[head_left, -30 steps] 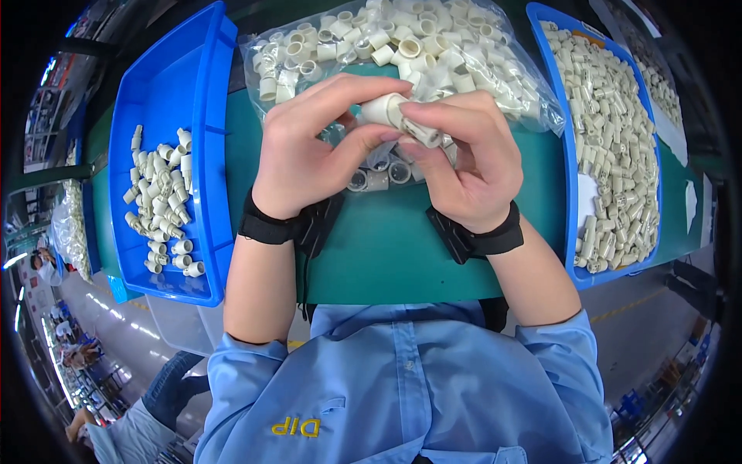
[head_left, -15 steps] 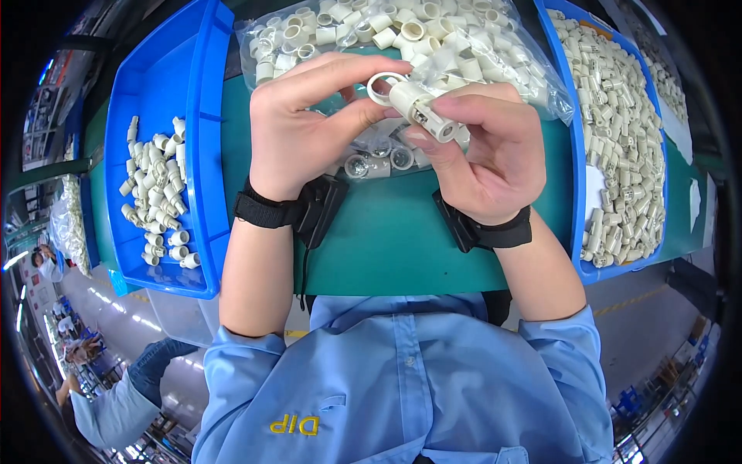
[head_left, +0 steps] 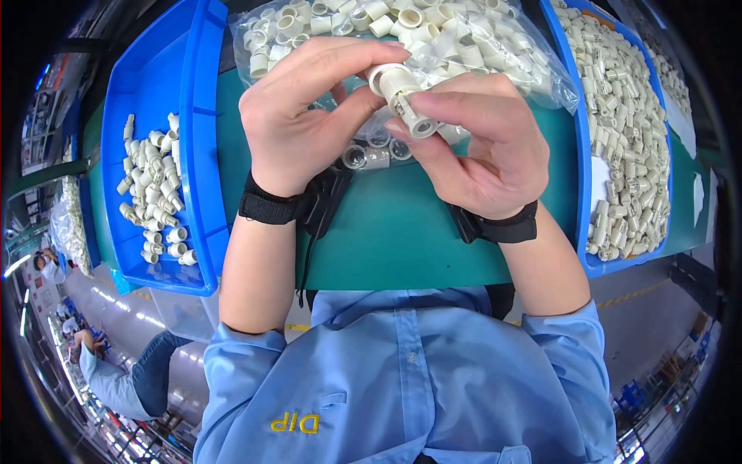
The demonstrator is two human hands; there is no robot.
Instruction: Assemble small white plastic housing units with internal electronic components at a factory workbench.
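Note:
Over the green table, my left hand (head_left: 290,124) pinches a short, wide off-white plastic sleeve (head_left: 379,76) between thumb and fingers. A narrower off-white cylindrical plastic part (head_left: 418,124), with a slot in its side and a hole in its end, sits in my right hand (head_left: 491,147), held by thumb and fingertips. Its far end meets the sleeve and seems to be inside it; how deep, I cannot tell. Both hands are closed on these pieces, just in front of a clear plastic bag (head_left: 553,87) full of similar sleeves.
At the left, a blue bin (head_left: 202,155) holds a small pile of white parts (head_left: 154,178). Another blue bin (head_left: 581,166) on the right is heaped with slotted cylindrical parts (head_left: 630,147). The green tabletop (head_left: 394,232) lies before me. A person (head_left: 127,379) sits at lower left.
The sleeve and the cylindrical part have come together; earlier the sleeve's ring stood beside the cylinder's end. The cylinder has turned more upright and shifted slightly left with my right fingers.

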